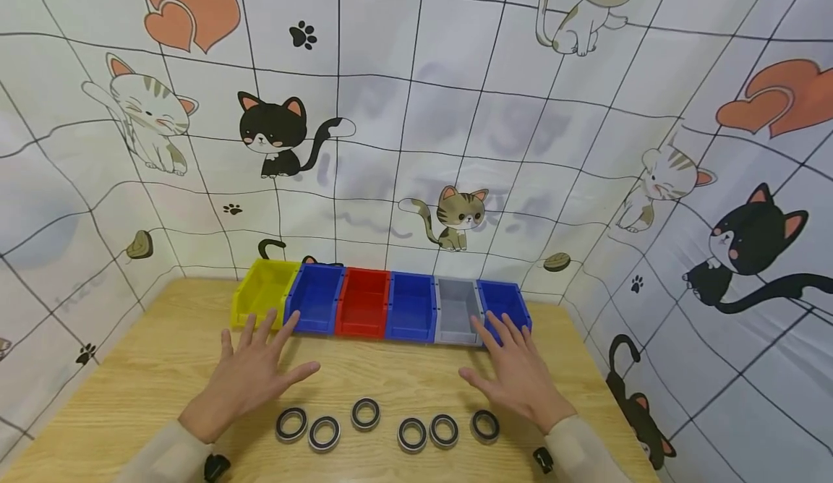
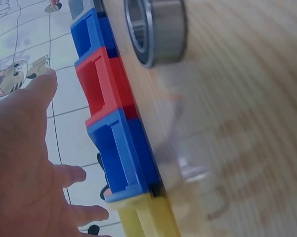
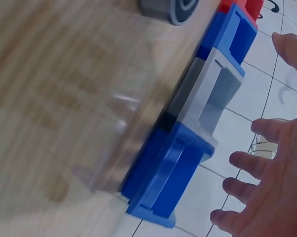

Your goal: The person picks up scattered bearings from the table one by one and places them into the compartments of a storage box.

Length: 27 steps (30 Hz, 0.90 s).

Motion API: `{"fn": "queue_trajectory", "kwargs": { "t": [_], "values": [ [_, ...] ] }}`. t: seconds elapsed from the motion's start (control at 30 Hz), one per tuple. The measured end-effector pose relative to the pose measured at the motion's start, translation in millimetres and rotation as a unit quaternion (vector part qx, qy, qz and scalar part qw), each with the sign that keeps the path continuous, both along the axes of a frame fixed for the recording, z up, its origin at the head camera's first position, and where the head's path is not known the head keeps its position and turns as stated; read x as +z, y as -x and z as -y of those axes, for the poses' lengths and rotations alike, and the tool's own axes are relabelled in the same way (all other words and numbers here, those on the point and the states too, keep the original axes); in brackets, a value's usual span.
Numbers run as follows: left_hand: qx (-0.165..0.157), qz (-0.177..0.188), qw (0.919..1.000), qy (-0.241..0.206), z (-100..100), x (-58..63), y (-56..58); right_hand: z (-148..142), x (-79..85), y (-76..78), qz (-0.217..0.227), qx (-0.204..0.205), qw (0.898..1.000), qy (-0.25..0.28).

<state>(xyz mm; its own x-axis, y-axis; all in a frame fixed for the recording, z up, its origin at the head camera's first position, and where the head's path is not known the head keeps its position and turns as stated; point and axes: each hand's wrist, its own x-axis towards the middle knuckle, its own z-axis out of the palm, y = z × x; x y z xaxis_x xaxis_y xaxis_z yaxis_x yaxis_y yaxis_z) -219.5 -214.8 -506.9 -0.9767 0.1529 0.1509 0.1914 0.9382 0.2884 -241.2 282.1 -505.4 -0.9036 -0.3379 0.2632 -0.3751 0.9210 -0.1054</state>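
Note:
In the head view my left hand [image 1: 250,374] hovers with fingers spread, its fingertips just before the yellow bin [image 1: 263,288]. My right hand [image 1: 517,378] is spread the same way, its fingertips overlapping the grey bin [image 1: 458,309] and the rightmost blue bin [image 1: 504,302]. Neither hand holds anything. Several ball bearings, metal rings with dark seals, lie flat on the table between the wrists: a left bearing [image 1: 291,425], a middle bearing [image 1: 366,414] and a right bearing [image 1: 484,426] among them. One bearing [image 2: 168,34] shows large in the left wrist view.
The bins stand in a joined row at the table's back, with a red bin [image 1: 363,306] between two blue ones. A cat-print cloth [image 1: 377,121] hangs behind and at both sides. Small black objects sit by the wrists, such as a black clip-like piece [image 1: 543,460] at right.

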Motion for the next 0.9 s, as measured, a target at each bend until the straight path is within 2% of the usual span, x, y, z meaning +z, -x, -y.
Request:
{"fn": "queue_trajectory", "kwargs": {
  "t": [0.27,0.63,0.77,0.9],
  "values": [
    [-0.014,-0.017,0.9997,0.005,-20.9,5.5,11.9,16.1,8.2,17.4,0.015,0.011,1.000,0.008],
    [-0.032,-0.024,0.9991,-0.018,-42.5,5.8,33.9,38.0,11.8,28.1,0.049,0.022,0.997,0.049],
    [-0.042,-0.017,0.9984,-0.033,-49.7,6.8,43.4,46.4,10.3,32.0,0.072,0.017,0.995,0.067],
    [-0.053,0.008,0.9967,-0.061,-56.7,6.7,52.4,53.8,8.1,34.1,0.083,0.012,0.993,0.078]
  ]
}}
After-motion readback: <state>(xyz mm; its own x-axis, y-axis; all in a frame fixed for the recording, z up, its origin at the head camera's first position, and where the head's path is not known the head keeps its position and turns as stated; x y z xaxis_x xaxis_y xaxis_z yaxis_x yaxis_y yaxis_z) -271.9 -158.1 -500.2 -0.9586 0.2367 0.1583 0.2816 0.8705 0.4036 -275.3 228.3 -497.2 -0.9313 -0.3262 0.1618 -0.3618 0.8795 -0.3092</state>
